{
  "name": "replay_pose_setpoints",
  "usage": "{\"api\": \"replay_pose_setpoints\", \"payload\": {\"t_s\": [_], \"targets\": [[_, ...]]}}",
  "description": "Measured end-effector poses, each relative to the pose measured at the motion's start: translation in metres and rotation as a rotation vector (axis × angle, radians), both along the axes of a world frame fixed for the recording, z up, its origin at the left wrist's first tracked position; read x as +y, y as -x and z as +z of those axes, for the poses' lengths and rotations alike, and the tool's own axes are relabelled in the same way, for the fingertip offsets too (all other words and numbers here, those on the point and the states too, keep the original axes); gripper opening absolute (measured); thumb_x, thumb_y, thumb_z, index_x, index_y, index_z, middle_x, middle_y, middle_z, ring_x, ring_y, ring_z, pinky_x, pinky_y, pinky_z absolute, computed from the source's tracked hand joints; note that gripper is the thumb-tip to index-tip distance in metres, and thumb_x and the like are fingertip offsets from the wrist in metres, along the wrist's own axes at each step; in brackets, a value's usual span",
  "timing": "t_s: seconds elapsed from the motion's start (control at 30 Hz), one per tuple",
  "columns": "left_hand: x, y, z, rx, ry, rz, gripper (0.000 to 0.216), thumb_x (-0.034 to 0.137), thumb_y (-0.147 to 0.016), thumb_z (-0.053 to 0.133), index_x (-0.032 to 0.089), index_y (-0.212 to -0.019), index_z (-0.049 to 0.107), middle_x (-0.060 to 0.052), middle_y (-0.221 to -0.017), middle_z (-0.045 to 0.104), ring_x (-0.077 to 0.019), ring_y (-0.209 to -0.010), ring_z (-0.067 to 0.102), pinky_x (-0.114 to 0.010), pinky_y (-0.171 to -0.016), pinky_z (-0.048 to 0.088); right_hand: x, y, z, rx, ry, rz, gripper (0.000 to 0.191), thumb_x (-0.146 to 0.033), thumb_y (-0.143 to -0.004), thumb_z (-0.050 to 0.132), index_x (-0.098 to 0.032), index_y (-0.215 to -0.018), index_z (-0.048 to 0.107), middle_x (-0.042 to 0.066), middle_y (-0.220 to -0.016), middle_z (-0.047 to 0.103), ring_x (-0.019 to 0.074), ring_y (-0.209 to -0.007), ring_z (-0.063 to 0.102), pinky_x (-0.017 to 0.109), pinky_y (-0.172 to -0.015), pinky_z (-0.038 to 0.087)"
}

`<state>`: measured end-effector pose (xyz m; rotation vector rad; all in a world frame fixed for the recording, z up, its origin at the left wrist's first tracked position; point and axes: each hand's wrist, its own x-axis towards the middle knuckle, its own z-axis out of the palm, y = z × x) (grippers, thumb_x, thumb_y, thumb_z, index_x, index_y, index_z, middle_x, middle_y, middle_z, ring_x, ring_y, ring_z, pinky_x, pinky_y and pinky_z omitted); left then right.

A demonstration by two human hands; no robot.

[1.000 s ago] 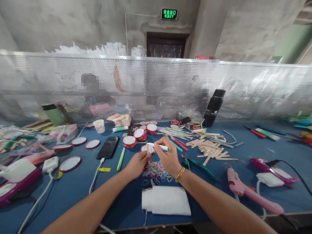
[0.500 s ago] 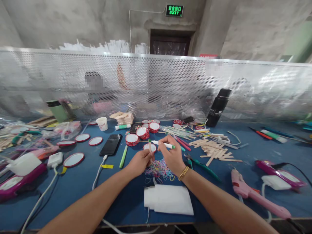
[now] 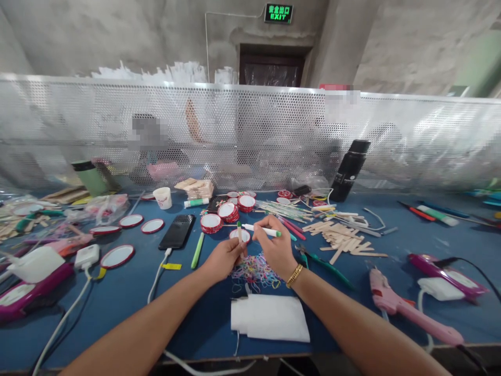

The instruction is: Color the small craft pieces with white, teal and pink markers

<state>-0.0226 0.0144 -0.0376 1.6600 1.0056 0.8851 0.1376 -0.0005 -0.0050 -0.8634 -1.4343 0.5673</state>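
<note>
Upright between the fingers of my left hand point(image 3: 226, 257) is a wooden craft stick point(image 3: 240, 234) with a green-coloured top end. My right hand point(image 3: 273, 248) is closed around a white marker point(image 3: 260, 230) with a green end, its tip pointing left close to the stick's green part. Whether tip and stick touch is too small to tell. Behind the hands lies a round red-rimmed mirror point(image 3: 241, 236). Below them spreads a pile of coloured rubber bands point(image 3: 254, 271). A light-green marker cap or pen point(image 3: 198, 251) lies left of my left hand.
A white cloth-like pouch point(image 3: 270, 317) lies near the front edge. Loose craft sticks point(image 3: 340, 237), green pliers point(image 3: 326, 269) and a pink glue gun point(image 3: 410, 308) are on the right. A phone point(image 3: 177, 231) with a cable and a paper cup point(image 3: 162, 198) stand left.
The view has shifted very slightly. Both hands keep their hold on the stick and marker, with the marker's tip still beside the stick's green end.
</note>
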Motion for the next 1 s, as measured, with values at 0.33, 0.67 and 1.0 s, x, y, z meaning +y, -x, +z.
{"api": "replay_pose_setpoints", "payload": {"t_s": [0.33, 0.67, 1.0], "targets": [[0.004, 0.0034, -0.0042, 0.012, -0.025, -0.008, 0.049, 0.063, -0.086, 0.05, 0.017, -0.071, 0.054, 0.006, -0.051, 0.04, -0.0081, -0.046, 0.032, -0.024, -0.046, 0.021, 0.0025, -0.0007, -0.0011, 0.01, -0.005, -0.003, 0.014, -0.027, -0.087, 0.057, -0.021, -0.075, 0.055, -0.003, -0.064, 0.058, 0.0134, -0.06, 0.054, 0.027, -0.06, 0.043], [0.0037, 0.0023, -0.0025, 0.015, -0.028, -0.005, 0.047, 0.062, -0.086, 0.05, 0.017, -0.071, 0.053, 0.007, -0.051, 0.039, -0.0082, -0.046, 0.031, -0.024, -0.047, 0.021, 0.0028, -0.0009, -0.0027, -0.013, -0.01, -0.023, 0.015, -0.027, -0.088, 0.057, -0.021, -0.075, 0.055, -0.003, -0.064, 0.059, 0.0137, -0.059, 0.055, 0.027, -0.06, 0.044], [0.0001, 0.0, -0.0002, 0.031, -0.002, -0.005, 0.047, 0.063, -0.085, 0.049, 0.018, -0.072, 0.052, 0.007, -0.049, 0.038, -0.0078, -0.044, 0.028, -0.024, -0.045, 0.019, 0.0039, -0.0006, -0.0034, -0.023, -0.009, -0.02, 0.014, -0.027, -0.088, 0.057, -0.021, -0.076, 0.056, -0.003, -0.064, 0.059, 0.0141, -0.06, 0.056, 0.027, -0.06, 0.044]]}}
